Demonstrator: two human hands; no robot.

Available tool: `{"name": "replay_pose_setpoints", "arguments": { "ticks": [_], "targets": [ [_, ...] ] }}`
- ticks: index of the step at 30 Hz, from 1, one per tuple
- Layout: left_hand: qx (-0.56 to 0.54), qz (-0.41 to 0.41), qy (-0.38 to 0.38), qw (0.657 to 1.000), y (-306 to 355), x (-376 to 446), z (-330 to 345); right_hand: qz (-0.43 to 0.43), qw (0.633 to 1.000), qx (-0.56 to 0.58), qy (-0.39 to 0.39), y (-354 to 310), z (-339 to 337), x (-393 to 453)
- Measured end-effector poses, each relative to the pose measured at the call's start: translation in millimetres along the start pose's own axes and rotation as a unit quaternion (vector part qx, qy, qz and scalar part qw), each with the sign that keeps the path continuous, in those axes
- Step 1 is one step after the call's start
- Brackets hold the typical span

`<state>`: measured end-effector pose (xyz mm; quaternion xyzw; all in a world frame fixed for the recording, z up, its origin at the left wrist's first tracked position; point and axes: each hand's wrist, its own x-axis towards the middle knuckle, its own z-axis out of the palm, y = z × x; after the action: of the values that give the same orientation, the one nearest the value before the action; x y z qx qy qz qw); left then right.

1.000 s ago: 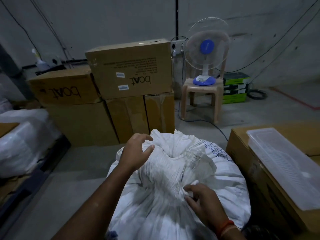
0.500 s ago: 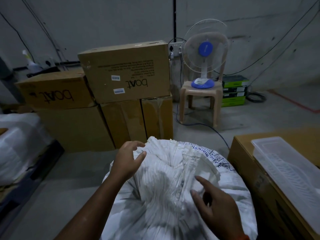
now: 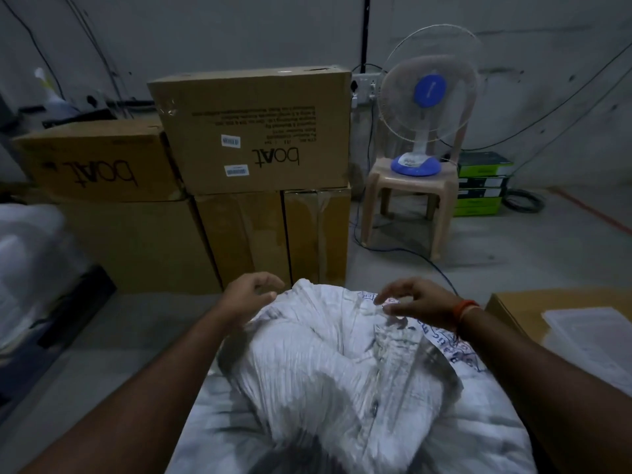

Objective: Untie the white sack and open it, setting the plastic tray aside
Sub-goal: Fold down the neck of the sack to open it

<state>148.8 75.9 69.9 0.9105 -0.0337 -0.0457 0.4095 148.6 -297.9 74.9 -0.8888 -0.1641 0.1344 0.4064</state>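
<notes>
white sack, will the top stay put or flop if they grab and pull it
The white sack probably flops: its top lies crumpled in soft folds. The body bulges full, so it likely stays put when tugged. The woven surface may slip under the left hand or right hand.

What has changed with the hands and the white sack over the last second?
Both hands moved to the far edge of the crumpled white woven sack: the left hand let go of the gathered neck, the right hand reached up from the near side. The neck now lies flatter. The clear plastic tray stayed on its cardboard box.
</notes>
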Motion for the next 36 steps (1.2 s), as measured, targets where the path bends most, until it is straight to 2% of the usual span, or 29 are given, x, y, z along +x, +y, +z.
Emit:
{"name": "replay_pose_setpoints", "arguments": {
  "ticks": [3,8,11,13,16,18,22,26,33,36],
  "targets": [
    [0.003,-0.04,-0.058,0.997,-31,19,-1,-0.002,0.998,-0.034,-0.057,12,12,23],
    [-0.069,-0.08,-0.191,0.976,-51,24,-13,0.028,0.994,-0.023,-0.107,16,15,34],
    [-0.099,-0.058,-0.199,0.973,-41,13,-24,0.021,0.995,0.02,-0.1,12,6,29],
    [-0.123,-0.038,-0.184,0.975,-36,6,-32,0.003,0.996,0.045,-0.075,7,-4,21],
    [-0.151,-0.02,-0.114,0.982,-30,-5,-47,-0.016,0.999,0.038,-0.029,1,-20,5],
    [-0.126,-0.008,-0.068,0.99,-25,-13,-57,-0.017,0.999,0.052,0.002,-5,-30,-11],
    [-0.141,-0.008,-0.035,0.989,-15,-36,-76,-0.015,0.993,0.085,0.079,-11,-44,-46],
    [-0.146,-0.008,0.005,0.989,-5,-65,-81,0.011,0.991,0.07,0.117,-7,-49,-78],
    [-0.084,-0.031,0.077,0.993,-20,-106,-82,0.06,0.981,0.014,0.184,5,-40,-118],
    [0.0,-0.035,0.112,0.993,-21,-107,-78,0.074,0.979,-0.01,0.192,3,-32,-119]
  ]
}}
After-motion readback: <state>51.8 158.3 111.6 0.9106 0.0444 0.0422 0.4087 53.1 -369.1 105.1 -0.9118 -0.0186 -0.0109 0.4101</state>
